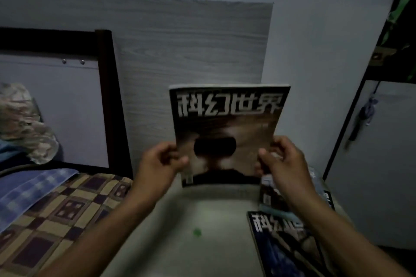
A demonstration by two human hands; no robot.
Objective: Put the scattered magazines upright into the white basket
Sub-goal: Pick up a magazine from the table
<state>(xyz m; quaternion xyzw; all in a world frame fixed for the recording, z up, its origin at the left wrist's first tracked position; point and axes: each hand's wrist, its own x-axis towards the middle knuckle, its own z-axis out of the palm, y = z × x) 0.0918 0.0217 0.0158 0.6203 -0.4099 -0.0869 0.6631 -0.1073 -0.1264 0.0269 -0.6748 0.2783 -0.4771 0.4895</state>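
Both hands, left hand (161, 159) and right hand (279, 157), grip an upright magazine (227, 132) titled 科幻世界, mirrored.

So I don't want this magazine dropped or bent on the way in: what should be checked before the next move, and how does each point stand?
1. Grip on both sides: ok. The left hand and right hand each pinch a side edge of the held magazine.
2. Magazine upright: ok, it stands vertical with the cover facing the camera.
3. White basket located: cannot tell. No basket is clearly recognisable in this dim view.
4. Path below free: ok, the pale surface under the magazine looks bare.
5. Magazines left to do: not ok. A blue magazine and another magazine lie at the right.
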